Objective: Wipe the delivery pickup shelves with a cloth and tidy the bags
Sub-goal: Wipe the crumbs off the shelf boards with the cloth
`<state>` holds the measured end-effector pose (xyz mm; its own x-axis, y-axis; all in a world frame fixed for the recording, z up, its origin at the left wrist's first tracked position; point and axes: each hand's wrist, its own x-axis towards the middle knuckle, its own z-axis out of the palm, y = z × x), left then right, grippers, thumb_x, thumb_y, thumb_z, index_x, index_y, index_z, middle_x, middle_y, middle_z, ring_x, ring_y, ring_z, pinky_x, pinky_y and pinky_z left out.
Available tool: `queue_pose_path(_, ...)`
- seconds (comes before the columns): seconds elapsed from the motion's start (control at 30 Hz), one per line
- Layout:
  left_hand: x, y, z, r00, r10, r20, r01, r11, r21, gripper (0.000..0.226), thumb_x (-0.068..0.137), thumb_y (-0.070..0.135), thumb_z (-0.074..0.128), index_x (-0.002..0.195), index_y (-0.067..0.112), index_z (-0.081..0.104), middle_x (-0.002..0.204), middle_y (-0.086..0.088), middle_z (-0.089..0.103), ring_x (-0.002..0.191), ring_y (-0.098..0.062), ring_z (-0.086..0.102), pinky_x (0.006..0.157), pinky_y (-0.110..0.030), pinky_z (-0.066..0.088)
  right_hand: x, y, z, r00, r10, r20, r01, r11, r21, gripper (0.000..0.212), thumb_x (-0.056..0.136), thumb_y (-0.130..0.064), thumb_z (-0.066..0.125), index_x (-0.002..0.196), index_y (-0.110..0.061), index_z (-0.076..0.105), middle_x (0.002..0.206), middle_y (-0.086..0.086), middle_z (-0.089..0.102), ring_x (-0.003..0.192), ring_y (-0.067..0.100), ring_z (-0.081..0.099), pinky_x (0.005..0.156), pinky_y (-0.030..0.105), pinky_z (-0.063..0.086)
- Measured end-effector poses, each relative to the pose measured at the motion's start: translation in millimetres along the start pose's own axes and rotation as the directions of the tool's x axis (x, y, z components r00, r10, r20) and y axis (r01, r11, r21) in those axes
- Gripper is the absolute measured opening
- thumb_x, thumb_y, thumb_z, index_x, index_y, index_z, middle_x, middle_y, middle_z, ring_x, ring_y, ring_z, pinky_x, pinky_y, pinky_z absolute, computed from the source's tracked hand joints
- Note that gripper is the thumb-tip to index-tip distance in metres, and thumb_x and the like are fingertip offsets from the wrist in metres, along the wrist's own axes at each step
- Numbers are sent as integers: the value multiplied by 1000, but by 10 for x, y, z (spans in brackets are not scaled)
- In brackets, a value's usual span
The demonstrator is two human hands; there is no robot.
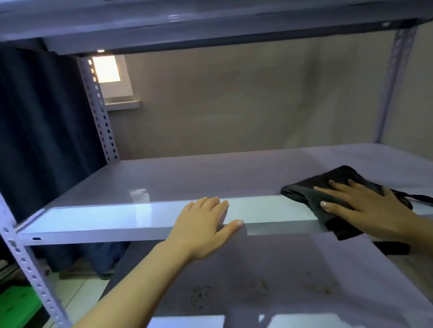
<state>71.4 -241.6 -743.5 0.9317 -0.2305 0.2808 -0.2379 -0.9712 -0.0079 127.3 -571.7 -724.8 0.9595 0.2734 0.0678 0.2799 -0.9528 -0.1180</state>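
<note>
Dark grey folded cloth lies at the front edge of the pale grey metal shelf, toward its right end, pressed flat under the spread right hand for wiping. Left hand, open and empty, braces on that edge, probably for balance. No bags visible.

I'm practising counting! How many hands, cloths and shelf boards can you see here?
Hands: 2, the left hand resting on the middle shelf's front edge and the right hand pressing flat on the cloth.
Cloths: 1, a dark cloth.
Shelf boards: 3, the top shelf, the middle shelf and the lower shelf.
Total: 6
</note>
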Motion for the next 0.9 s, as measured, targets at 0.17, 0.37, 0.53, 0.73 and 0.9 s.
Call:
queue_pose_path(0.17, 145, 187, 80, 999, 44, -26, -44, 999, 7, 79, 81, 74, 11, 135, 24, 42, 139, 4, 45, 127, -18, 39, 107, -33, 30, 16, 33, 61, 998, 65, -25, -66, 996, -54, 100, 50, -99, -3, 142, -60, 5, 161, -12, 6, 148, 22, 6, 113, 63, 6)
queue_pose_path(0.37, 194, 204, 121, 997, 35, -71, -36, 999, -17, 103, 68, 83, -8, 138, 27, 43, 142, 8, 44, 130, -16, 39, 106, -30, 30, -140, -77, 58, 999, -16, 33, 18, 997, -80, 83, 70, -90, 28, 142, -59, 1, 161, -11, 1, 148, 25, 2, 111, 65, 2)
queue_pose_path(0.53, 166, 439, 54, 990, 111, -87, -117, 991, -68, 105, 65, 86, -10, 139, 34, 44, 146, 12, 42, 133, -11, 38, 107, -26, 31, -403, -81, 132, 983, -132, -127, 117, 986, -121, 59, 97, -41, 44, 145, -53, 13, 159, -12, 17, 146, 22, 15, 113, 57, 15)
queue_pose_path(0.73, 50, 762, -20, 932, 345, -111, -354, 932, -75, 74, 84, 72, 19, 138, 31, 47, 142, 9, 49, 128, -13, 47, 104, -29, 37, -772, 192, -41, 912, -191, -362, 258, 955, 147, 57, 89, -8, 57, 136, -39, 47, 137, -14, 53, 122, 14, 52, 97, 27, 42)
queue_pose_path(0.9, 5, 1080, 24, 807, 563, -180, -579, 814, -46, 47, 92, 53, 41, 127, 26, 59, 125, 8, 62, 110, -11, 60, 91, -27, 48, -1087, 537, -292, 867, -74, -493, 208, 952, 223, 57, 86, -2, 62, 128, -38, 52, 115, -17, 59, 100, 2, 55, 86, 2, 33)
